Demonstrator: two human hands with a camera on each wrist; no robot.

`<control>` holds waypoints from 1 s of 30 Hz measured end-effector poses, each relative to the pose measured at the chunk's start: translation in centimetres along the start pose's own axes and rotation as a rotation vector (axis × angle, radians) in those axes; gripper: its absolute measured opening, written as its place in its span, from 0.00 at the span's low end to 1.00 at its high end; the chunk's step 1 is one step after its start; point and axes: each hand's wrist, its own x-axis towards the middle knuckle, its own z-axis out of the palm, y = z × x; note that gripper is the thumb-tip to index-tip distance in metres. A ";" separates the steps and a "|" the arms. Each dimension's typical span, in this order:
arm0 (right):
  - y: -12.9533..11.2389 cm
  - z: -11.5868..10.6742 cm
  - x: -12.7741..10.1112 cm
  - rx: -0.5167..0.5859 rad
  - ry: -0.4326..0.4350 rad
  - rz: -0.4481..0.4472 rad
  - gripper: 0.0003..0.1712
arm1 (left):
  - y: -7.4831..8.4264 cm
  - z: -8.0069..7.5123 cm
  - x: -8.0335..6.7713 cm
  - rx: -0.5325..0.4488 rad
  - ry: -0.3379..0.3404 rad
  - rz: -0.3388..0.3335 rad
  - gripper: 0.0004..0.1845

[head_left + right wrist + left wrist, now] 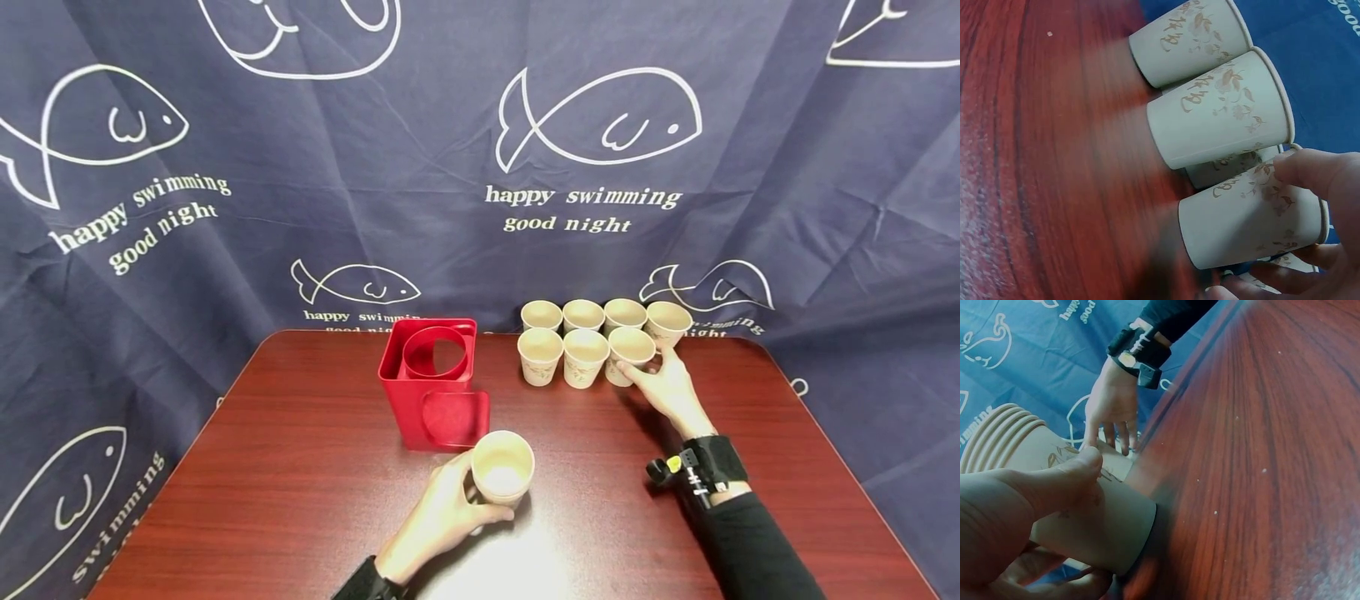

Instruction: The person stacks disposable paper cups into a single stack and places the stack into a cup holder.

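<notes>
Head view shows the left hand (438, 521) gripping a stack of paper cups (502, 469), upright with mouth up, on the surface (300, 500) just before the red holder (435, 383). The right hand (667, 387) curls fingers around one cup (630, 352) at the near row's right end, also upright. The cloth (585, 208) behind reads "happy swimming good night".

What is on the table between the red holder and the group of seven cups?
Nothing: in the head view only bare table separates the red holder from the seven cups.
</notes>
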 end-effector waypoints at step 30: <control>-3.9 -3.7 -7.3 -0.117 0.028 -0.139 0.36 | 0.0 0.0 0.1 -0.004 0.004 0.005 0.43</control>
